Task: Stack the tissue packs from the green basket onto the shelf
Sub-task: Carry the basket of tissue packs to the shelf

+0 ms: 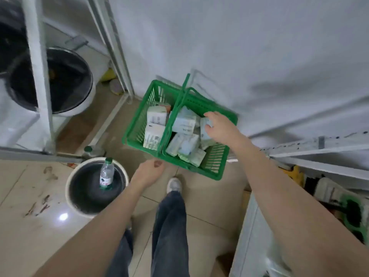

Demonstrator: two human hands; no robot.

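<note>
My right hand (220,127) pinches a tissue pack (205,134) in green basket (214,168); left hand (148,172) loosely curled, empty. Packs prob light, squashy; grip across short sides.

**Basket, Buckets and Bottle: The Count**

One green basket (214,170) sits at the centre of the frame, holding at least seven tissue packs (183,121), some overlapping and hard to separate. Two hands are in view, the left hand (148,172) and the right hand (220,126). Two round bins (68,183) stand at left, one bearing a single plastic bottle (107,174).
</note>
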